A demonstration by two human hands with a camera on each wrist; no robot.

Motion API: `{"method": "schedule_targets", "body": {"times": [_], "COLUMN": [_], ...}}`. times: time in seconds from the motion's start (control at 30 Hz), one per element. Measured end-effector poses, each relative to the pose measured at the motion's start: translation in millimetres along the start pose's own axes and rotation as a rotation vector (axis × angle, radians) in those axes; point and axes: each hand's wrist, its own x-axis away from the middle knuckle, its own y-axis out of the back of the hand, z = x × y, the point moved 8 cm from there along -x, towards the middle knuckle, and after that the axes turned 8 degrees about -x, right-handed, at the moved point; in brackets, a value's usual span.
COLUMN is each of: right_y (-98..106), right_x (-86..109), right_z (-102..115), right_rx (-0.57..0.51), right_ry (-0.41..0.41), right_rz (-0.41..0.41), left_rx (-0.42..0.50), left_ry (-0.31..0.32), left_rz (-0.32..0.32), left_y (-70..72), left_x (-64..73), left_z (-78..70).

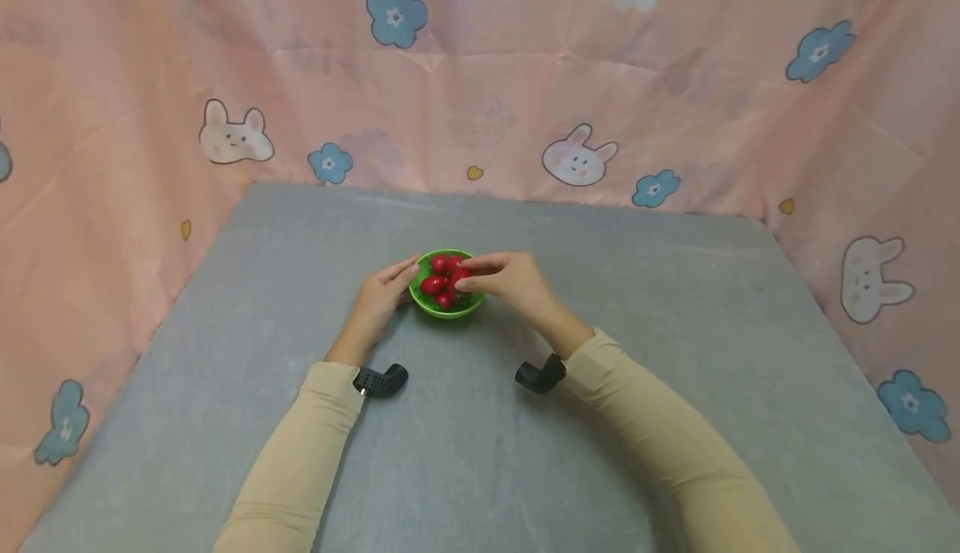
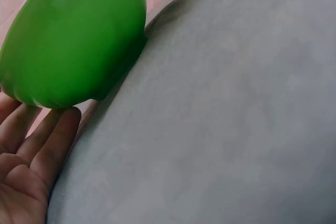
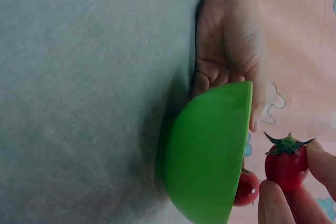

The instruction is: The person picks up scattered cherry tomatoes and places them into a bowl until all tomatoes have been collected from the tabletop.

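Observation:
A green bowl (image 1: 447,314) stands on the grey table, with several red cherry tomatoes (image 1: 432,286) inside. My left hand (image 1: 375,301) holds the bowl from the left, its thumb at the rim and its fingers (image 2: 58,135) against the outer wall. Over the bowl's right side, my right hand (image 1: 519,283) pinches one cherry tomato (image 3: 286,166) between thumb and fingertips. That tomato has a green leafy top and is held just above the rim; in the right wrist view another tomato (image 3: 245,188) peeks over the bowl's edge.
The grey table (image 1: 675,353) spreads out around the bowl on all sides. A pink curtain (image 1: 480,87) printed with rabbits, clouds and blue flowers hangs along its back and sides. Black wrist cameras (image 1: 542,375) sit by both sleeves.

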Motion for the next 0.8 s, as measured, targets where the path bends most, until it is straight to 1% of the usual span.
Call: {"method": "schedule_targets", "body": {"times": [0.13, 0.47, 0.6, 0.8], "right_y": [-8, -26, -32, -37], "right_x": [-1.6, -5.9, -6.1, -5.7], "right_z": [6, 19, 21, 22], "right_rx": [0.059, 0.283, 0.347, 0.397], "right_ry": [0.031, 0.167, 0.186, 0.187], "right_rz": [0.025, 0.075, 0.091, 0.113], "left_rx": [0.006, 0.005, -0.005, 0.003], "left_ry": [0.005, -0.003, 0.0, 0.012], "left_rz": [0.007, 0.008, 0.005, 0.0], "left_y": [-1.6, -0.6, 0.4, -0.1], "left_x": [-1.4, -2.2, -1.1, -2.0], "left_z": [0.1, -1.0, -1.1, 1.0]}}
